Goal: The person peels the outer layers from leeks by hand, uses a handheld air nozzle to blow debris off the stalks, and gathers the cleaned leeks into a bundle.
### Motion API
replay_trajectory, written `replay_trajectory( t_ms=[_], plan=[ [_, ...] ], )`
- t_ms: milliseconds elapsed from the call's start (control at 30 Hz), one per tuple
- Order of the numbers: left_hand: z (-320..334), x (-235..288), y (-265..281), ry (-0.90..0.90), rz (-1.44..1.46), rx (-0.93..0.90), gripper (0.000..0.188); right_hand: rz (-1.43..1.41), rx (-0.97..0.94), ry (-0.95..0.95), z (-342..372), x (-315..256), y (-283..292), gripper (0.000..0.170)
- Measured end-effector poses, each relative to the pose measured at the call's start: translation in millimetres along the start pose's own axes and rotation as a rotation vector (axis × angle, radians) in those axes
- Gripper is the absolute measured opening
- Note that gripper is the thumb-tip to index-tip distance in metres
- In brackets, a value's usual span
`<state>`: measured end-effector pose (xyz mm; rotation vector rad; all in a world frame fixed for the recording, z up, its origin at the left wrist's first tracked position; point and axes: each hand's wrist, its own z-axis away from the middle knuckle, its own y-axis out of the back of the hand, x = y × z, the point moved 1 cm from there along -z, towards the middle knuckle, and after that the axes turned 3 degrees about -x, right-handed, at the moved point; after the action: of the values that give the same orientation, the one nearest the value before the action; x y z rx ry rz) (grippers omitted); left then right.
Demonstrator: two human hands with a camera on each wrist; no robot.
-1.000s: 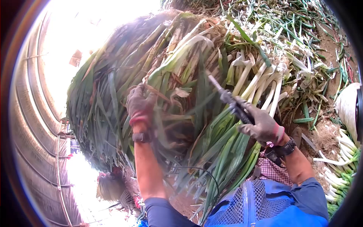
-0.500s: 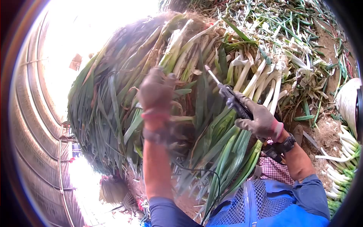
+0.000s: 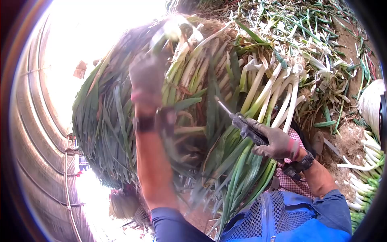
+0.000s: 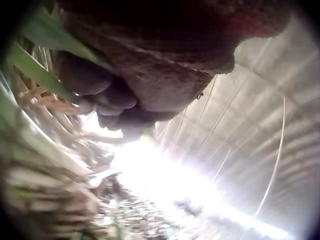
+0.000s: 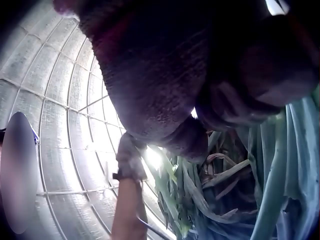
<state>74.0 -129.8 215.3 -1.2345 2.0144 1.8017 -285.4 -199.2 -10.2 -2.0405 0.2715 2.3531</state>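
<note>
My gloved left hand (image 3: 148, 78), blurred, is raised over the left side of a big heap of green onions (image 3: 117, 105). Just above it is a blurred green and white stalk (image 3: 167, 31). In the left wrist view the gloved fingers (image 4: 115, 97) are curled, and a green leaf (image 4: 42, 75) runs in against them. Near the heap's right part, my gloved right hand (image 3: 276, 142) grips a black tool (image 3: 250, 131) with a thin metal tip pointing up and left. Pale stalks (image 3: 270, 92) lie just beyond that hand.
Loose leaves and trimmings (image 3: 298, 24) cover the ground at the upper right. More onions with white ends (image 3: 365, 177) lie at the right edge, below a white rounded object (image 3: 371, 105). A ribbed cover wall (image 3: 36, 141) curves along the left.
My left hand moved right, then back left and up, and the stalk by it now shows above the hand. The tool in my right hand has dipped slightly.
</note>
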Motion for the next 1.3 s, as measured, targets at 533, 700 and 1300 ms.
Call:
replay_trajectory(
  t_ms=[533, 700, 1300],
  plan=[
    [103.8, -31.2, -62.2, 0.509, 0.472, -0.29, 0.049, -0.123, 0.031, 0.108, -16.7, -7.0, 6.9, 0.088],
    [127.0, -20.0, -40.6, 0.545, 0.6, -0.326, 0.054, -0.209, -0.063, 0.14, -44.2, -38.2, -5.3, 0.095],
    [157.9, 29.1, -43.7, 0.395, 0.368, 0.21, 0.033, 0.01, 0.032, 0.164, -91.8, -61.8, -50.4, 0.099]
  ],
)
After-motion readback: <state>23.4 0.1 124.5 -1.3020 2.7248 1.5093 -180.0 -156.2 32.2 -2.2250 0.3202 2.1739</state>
